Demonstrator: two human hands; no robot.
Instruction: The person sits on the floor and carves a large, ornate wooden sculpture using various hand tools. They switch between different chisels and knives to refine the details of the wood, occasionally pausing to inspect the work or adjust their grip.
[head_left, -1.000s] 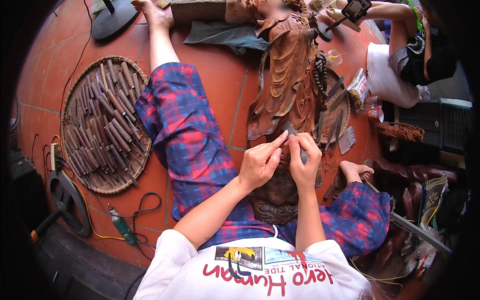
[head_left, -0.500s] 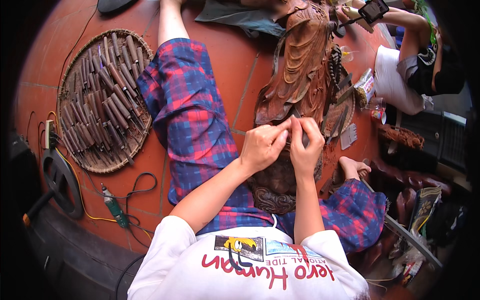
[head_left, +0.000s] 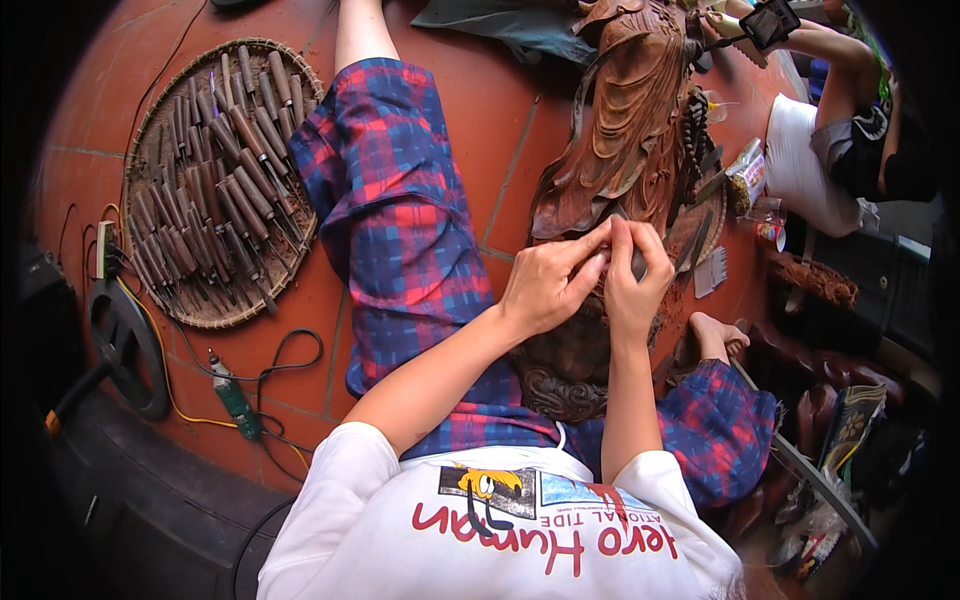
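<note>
My left hand (head_left: 548, 285) and my right hand (head_left: 638, 290) meet at the fingertips, both closed in a pinch. A small dark grey piece (head_left: 639, 264) shows within my right fingers; its kind cannot be made out. What my left fingers pinch is hidden. Both hands are above a brown carved wooden statue (head_left: 622, 130), which lies between my legs, with flowing draped folds toward the far end. Its ornate carved near end (head_left: 560, 395) rests close to my lap, partly covered by my forearms.
On the left a round woven tray (head_left: 215, 322) holds several wooden-handled carving chisels. Nearer lies a green rotary tool (head_left: 236, 408) with a cord. Flat tools lie on another woven tray (head_left: 715, 225) right of the statue. Another person (head_left: 800, 160) sits at the far right, near a phone on a holder (head_left: 768, 22).
The whole view has shifted slightly, so things appear further right and a little higher. My hands stay together at the fingertips, and the grey piece shows more in my right fingers.
</note>
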